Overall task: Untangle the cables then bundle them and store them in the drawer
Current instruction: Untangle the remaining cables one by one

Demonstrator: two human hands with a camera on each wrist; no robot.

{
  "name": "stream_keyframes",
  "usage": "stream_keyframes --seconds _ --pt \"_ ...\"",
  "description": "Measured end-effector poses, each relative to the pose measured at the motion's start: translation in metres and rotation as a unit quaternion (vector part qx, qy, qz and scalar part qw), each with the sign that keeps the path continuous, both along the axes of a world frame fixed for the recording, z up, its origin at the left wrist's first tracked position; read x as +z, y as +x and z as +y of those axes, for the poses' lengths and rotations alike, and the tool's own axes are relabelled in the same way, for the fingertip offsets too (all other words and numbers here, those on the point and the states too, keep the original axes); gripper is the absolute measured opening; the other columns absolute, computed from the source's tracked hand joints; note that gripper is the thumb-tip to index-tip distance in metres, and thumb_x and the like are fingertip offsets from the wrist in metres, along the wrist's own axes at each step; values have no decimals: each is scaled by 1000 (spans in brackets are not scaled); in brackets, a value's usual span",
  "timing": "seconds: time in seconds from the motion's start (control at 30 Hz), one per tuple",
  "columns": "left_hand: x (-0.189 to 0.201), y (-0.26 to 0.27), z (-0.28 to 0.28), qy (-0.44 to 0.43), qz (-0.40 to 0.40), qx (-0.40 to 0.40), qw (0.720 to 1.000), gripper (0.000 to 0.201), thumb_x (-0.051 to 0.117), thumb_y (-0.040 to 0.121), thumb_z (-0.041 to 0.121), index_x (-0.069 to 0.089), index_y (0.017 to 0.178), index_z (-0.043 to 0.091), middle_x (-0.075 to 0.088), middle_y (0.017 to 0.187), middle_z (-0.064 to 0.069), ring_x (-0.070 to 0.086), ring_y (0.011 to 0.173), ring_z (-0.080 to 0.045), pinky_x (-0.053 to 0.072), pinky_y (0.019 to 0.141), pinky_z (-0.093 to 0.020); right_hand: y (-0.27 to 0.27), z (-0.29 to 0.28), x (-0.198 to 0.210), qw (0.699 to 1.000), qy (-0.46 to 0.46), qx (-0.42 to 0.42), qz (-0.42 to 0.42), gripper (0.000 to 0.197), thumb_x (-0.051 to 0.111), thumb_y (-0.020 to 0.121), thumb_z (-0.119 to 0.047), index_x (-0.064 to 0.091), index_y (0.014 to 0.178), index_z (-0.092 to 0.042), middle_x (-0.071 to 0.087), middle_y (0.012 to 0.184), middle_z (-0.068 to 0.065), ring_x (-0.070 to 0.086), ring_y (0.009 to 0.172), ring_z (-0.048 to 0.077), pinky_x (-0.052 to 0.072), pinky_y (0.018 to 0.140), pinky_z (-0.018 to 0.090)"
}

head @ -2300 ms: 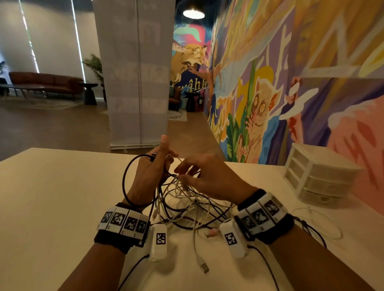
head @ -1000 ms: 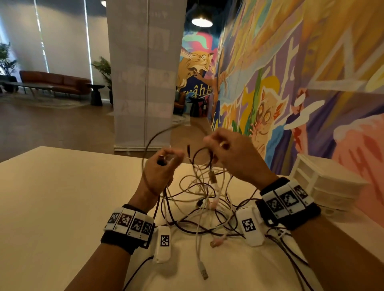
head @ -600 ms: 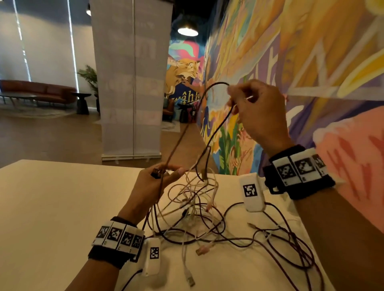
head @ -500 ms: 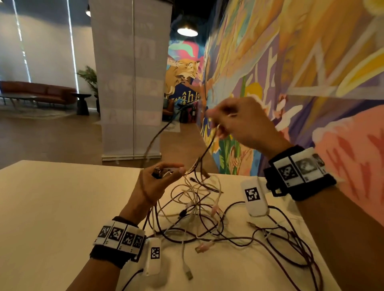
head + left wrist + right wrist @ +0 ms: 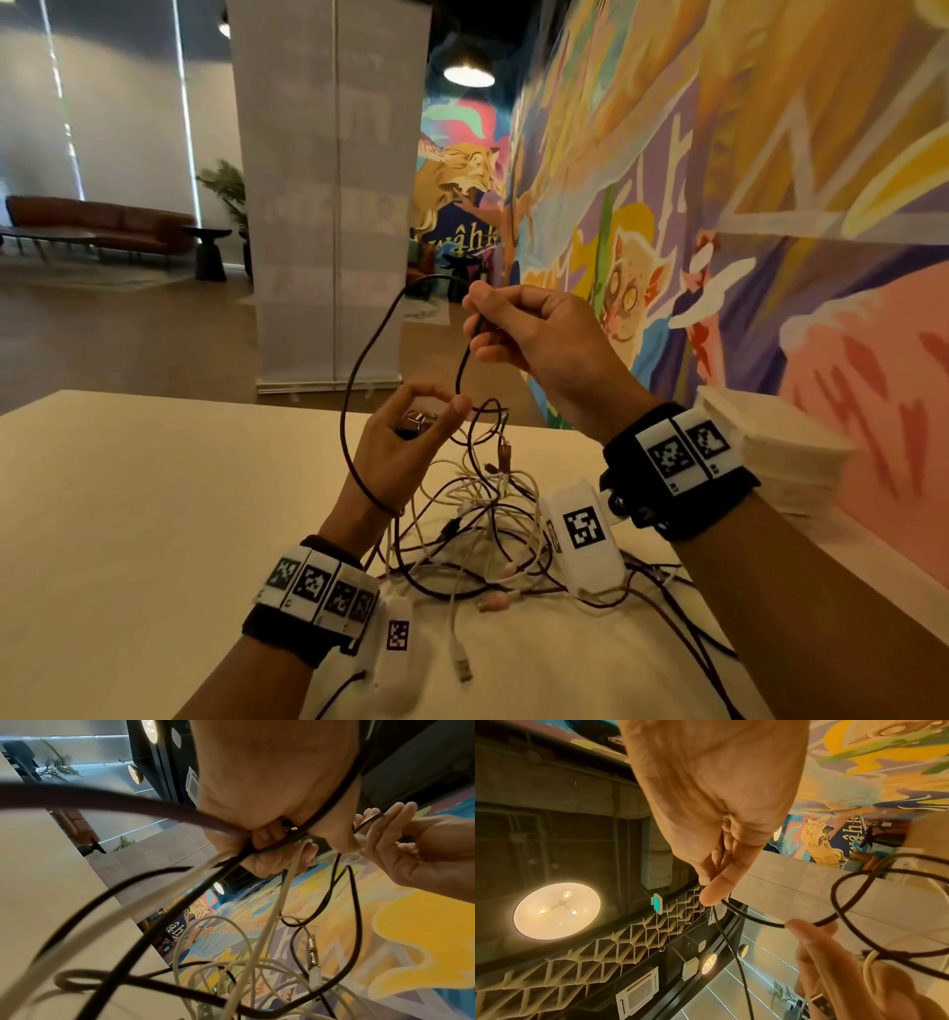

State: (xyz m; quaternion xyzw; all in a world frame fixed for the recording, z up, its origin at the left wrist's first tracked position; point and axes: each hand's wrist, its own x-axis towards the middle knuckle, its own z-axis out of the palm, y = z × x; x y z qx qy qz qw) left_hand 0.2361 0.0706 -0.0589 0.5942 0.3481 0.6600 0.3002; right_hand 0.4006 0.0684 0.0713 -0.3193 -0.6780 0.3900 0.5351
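A tangle of black and white cables [image 5: 477, 524] lies on the pale table [image 5: 154, 514] between my forearms. My left hand [image 5: 426, 416] is raised just above it and grips the plug end of a black cable [image 5: 354, 370]. That cable arches up from the left wrist to my right hand [image 5: 477, 324], which pinches it between thumb and fingers higher up. In the right wrist view the right hand [image 5: 716, 900] pinches the thin black cable [image 5: 752, 919]. In the left wrist view the left hand [image 5: 270, 841] is closed round dark cable [image 5: 128, 809]. The white drawer unit [image 5: 770, 447] stands at the right, partly behind my right wrist.
A white cable's USB plug [image 5: 462, 668] and a pink connector [image 5: 495, 598] lie loose near the table's front. Dark cords [image 5: 693, 632] trail off to the lower right. The painted wall [image 5: 744, 205] runs close along the table's right side.
Both hands rose out of the tangle. My right hand pulled the black cable high, then came back down toward the left hand, leaving a loop arching between them.
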Motion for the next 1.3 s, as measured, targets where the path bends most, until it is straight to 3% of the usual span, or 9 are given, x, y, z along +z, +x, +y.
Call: stream_keyframes --seconds 0.13,0.3,0.4,0.5,0.7,0.87,1.0,1.13,1.3 --pt "0 -2 2 28 -25 29 999 17 70 102 31 76 100 15 70 79 -16 49 53 -10 42 51 -22 1 7 -23 989 19 -42 -143 39 54 111 -45 76 112 -13 80 100 6 79 87 26 63 73 34" --pt "-3 -10 10 24 -31 83 996 18 71 102 34 77 99 16 74 86 -10 63 71 -15 53 71 -34 27 17 -52 910 117 -123 -377 37 55 109 -49 79 90 -28 76 73 -11 72 73 0 57 76 29" --pt "0 -21 13 11 -101 118 988 24 70 101 41 76 97 17 75 88 -16 64 65 -17 55 71 -42 47 19 -58 833 61 -101 -541 32 58 106 -56 77 92 -34 77 73 -16 69 74 -3 58 80 32" --pt "0 -23 15 -8 -142 100 985 28 69 101 43 76 99 15 74 92 -24 51 49 -3 44 54 -21 59 23 -69 761 27 -146 -632 26 67 99 -58 78 101 -35 76 81 -12 71 83 6 61 83 37" --pt "-3 -15 8 -8 -95 66 993 27 68 102 44 76 104 18 68 82 -15 48 50 -7 40 49 -18 23 22 -76 851 161 -154 -476 46 77 90 -62 68 126 -34 64 99 -13 60 86 7 55 77 33" --pt "-3 -20 10 -8 -102 45 994 32 66 100 48 75 107 18 66 80 -15 43 47 -11 37 44 -22 10 27 -65 870 184 -140 -437 18 70 103 -37 79 111 -23 72 99 -10 62 85 4 56 81 31" --pt "-3 -24 9 -3 -64 38 997 25 62 103 47 78 110 29 65 81 -14 41 48 -7 37 44 -15 29 22 -26 961 120 -164 -187 20 75 100 -36 82 106 -18 79 82 -5 74 74 3 56 69 22" --pt "-4 -19 9 0 -3 34 999 26 65 101 42 80 98 21 60 64 14 47 48 -1 39 48 -12 48 15 12 975 117 -181 -50 18 75 101 -28 81 108 -12 82 88 0 80 81 14 61 63 29" --pt "-8 -21 14 0 27 66 997 31 63 103 46 80 89 25 56 61 10 45 48 -1 36 50 -13 83 12 42 978 114 -146 100 14 66 107 -19 76 110 -10 83 91 -1 81 94 18 61 74 26"
